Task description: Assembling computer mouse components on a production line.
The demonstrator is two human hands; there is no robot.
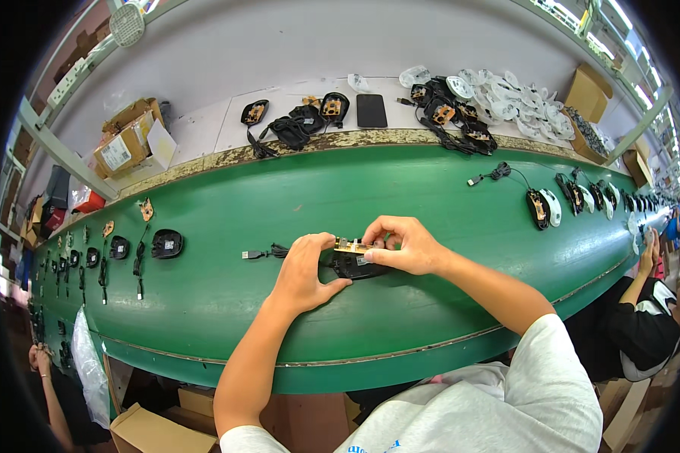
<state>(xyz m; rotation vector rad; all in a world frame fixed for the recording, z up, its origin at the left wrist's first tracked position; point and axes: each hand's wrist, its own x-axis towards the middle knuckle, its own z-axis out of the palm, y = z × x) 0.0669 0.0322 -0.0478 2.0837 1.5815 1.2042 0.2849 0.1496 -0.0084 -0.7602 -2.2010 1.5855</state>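
On the green belt in front of me, my right hand (409,245) is closed, pinching a tan circuit board (350,246) between thumb and fingers. Directly beneath the board lies a black mouse base (359,266), partly hidden by my hands. My left hand (301,273) curls around the base's left side, its thumb at the near edge and its fingertips at the board's left end. A black cable (279,251) runs out left behind my left hand, ending in a USB plug (251,255).
More mouse bases (168,244), boards and cables line the green belt (227,309) at left; opened mice (537,208) line it at right. The back ledge bears a dark flat phone-like slab (372,111), mouse parts, clear plastic shells (517,98) and cartons (128,143). Co-workers sit at both sides.
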